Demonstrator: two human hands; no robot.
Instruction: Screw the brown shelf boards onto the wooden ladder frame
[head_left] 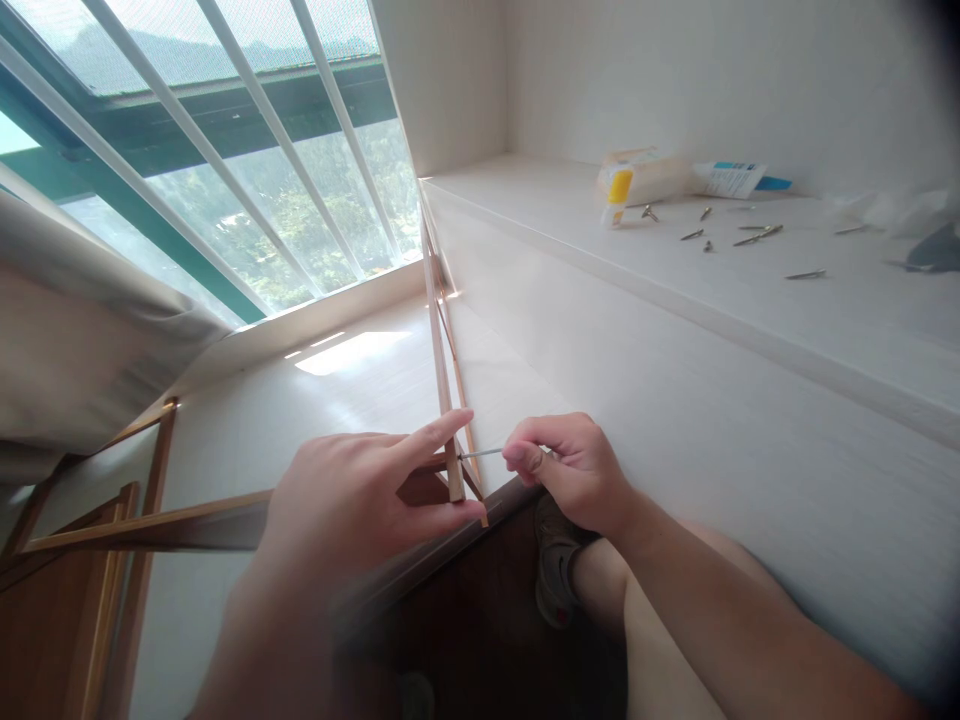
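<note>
My left hand (367,500) is closed round the end of a wooden frame (455,470), its index finger along the top and its thumb below. A slim metal shaft, seemingly a hex key (486,453), points at the side of the wooden bar. The fingers of my right hand (566,465) are wrapped round its other end and hide it. Its tip meets the bar near a joint, where a crosspiece reaches in from the left. Whether a bolt head sits under the tip is too small to tell.
On the white ledge (712,290) at right lie several metal bolts (757,236), a yellow-capped glue stick (617,195) and a white-and-blue tube (731,180). A barred window (262,150) fills the upper left, with a curtain (90,340) below. More wooden framework (112,600) stands at lower left.
</note>
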